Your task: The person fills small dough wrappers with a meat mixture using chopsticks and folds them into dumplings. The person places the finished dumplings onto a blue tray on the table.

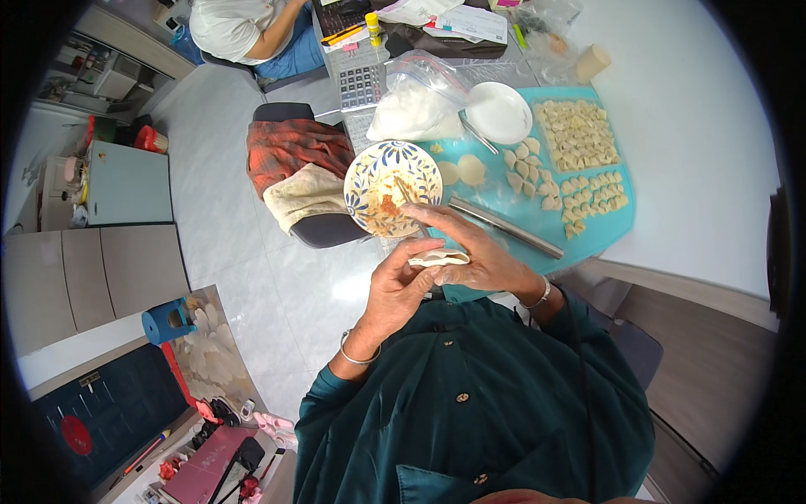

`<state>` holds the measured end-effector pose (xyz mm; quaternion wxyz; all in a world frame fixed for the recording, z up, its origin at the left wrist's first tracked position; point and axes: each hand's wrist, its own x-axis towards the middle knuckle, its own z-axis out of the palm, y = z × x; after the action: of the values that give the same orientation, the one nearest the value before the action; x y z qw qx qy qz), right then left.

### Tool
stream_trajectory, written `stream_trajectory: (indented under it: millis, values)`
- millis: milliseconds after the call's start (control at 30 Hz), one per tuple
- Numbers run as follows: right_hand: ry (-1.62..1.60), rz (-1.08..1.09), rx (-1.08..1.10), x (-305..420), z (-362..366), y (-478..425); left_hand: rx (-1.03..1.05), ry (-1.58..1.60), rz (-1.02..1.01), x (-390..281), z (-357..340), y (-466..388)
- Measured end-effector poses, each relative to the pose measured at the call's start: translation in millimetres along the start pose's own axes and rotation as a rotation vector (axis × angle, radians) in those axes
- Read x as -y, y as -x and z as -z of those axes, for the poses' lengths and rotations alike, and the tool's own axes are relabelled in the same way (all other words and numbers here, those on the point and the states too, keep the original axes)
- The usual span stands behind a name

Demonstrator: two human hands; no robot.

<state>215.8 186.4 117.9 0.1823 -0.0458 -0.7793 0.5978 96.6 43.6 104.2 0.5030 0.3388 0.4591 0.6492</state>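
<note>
Close to my body, my left hand (403, 286) and my right hand (478, 252) pinch a folded dumpling wrapper (439, 257) between them. Just beyond my hands, a patterned bowl (359, 183) holds a little reddish filling (389, 205) and a utensil. On a turquoise mat (535, 249) a metal rolling pin (507, 228) lies at a slant to the right of my right hand. Flat round wrappers (471, 170) lie beyond it. Shaped dumplings (527, 167) sit in groups on the mat, and a clear tray (578, 135) is filled with more.
A bag of white flour (415, 113), a white plate (499, 113) and a calculator (360, 87) stand past the bowl. A chair with draped cloths (305, 189) is at the left. Another person (242, 31) sits at the far left. Papers (469, 24) lie at the far end.
</note>
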Motion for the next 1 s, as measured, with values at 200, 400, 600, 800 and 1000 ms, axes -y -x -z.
stream_trajectory:
  millis: [200,400,600,800,1000]
  values:
    - [-0.045,0.161,0.052,-8,-3,-6,0.014,0.020,0.010,5,2,3]
    - [0.258,0.292,0.104,-4,2,-12,0.017,-0.112,0.030,2,8,5]
    - [0.572,0.384,0.013,11,10,-14,0.025,-0.349,-0.083,-17,6,-5]
    - [0.118,0.181,-0.377,-5,-13,6,-0.128,-0.190,-0.167,-18,3,-15]
    - [0.064,0.115,-0.452,-1,-20,3,-0.267,-0.021,-0.153,-1,-5,-13]
